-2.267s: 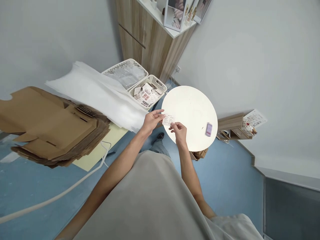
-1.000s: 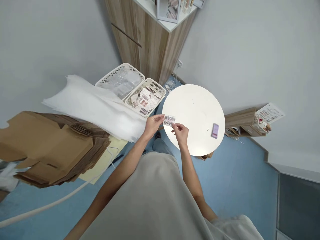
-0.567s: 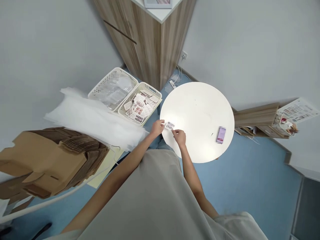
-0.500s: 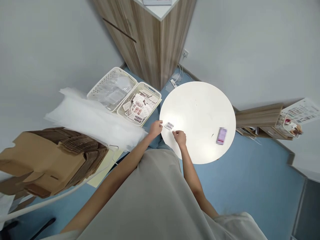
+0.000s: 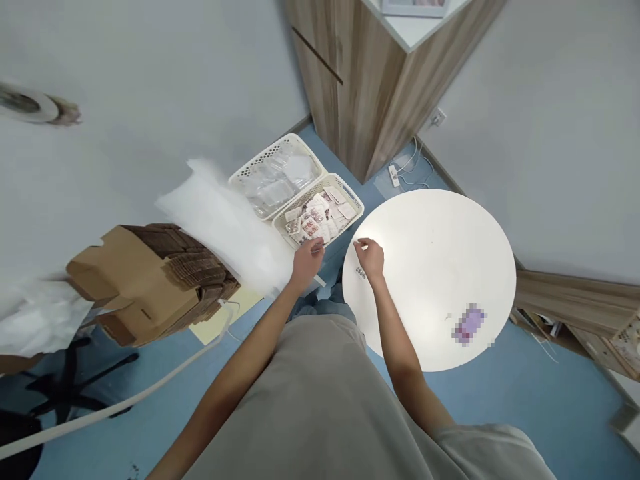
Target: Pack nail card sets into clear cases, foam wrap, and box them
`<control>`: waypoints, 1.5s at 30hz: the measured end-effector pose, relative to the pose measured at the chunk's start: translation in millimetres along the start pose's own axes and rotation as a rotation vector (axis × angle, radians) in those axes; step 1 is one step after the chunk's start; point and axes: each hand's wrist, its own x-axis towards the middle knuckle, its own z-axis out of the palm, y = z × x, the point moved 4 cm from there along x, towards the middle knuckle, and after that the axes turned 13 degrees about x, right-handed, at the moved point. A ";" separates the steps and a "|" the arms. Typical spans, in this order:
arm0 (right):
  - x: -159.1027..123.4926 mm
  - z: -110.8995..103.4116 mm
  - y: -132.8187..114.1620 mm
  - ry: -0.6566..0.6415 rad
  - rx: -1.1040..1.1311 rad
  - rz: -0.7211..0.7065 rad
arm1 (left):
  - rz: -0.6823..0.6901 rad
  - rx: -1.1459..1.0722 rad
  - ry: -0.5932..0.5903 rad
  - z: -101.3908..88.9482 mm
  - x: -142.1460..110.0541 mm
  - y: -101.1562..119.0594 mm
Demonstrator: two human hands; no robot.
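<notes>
My left hand hovers at the near edge of a white basket filled with small printed cards bearing rows of press-on nails. Its fingers are apart, with nothing visible between them. Over the left side of a round white table, my right hand has its fingers curled in, thumb and fingertips close together. Whatever may be between them is too small to make out. Just below it a small card with rows of dark nails lies on the table, partly covered by the hand.
A second white basket holds clear plastic packaging. White foam sheets and folded brown cardboard boxes are on the left. A pixelated purple object lies on the table's right. A wooden cabinet stands behind; cables lie on the floor.
The view has turned left. My left hand has moved from the table's edge to the card basket. My right hand has shifted up past the nail card, which stays on the table.
</notes>
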 end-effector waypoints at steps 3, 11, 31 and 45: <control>36.9 26.0 -43.1 -0.054 -0.050 -0.112 | -0.008 -0.083 0.047 -22.5 19.4 1.5; 131.1 135.2 -150.6 -0.040 -0.244 -0.354 | -0.038 -0.284 0.120 -72.8 78.7 1.7; 68.5 170.6 -183.1 -0.028 -0.124 -0.271 | -0.075 -0.587 -0.024 -120.4 71.7 -27.6; -157.4 25.6 -121.7 0.016 0.609 0.059 | 0.132 -0.615 -0.884 -53.0 -31.0 41.4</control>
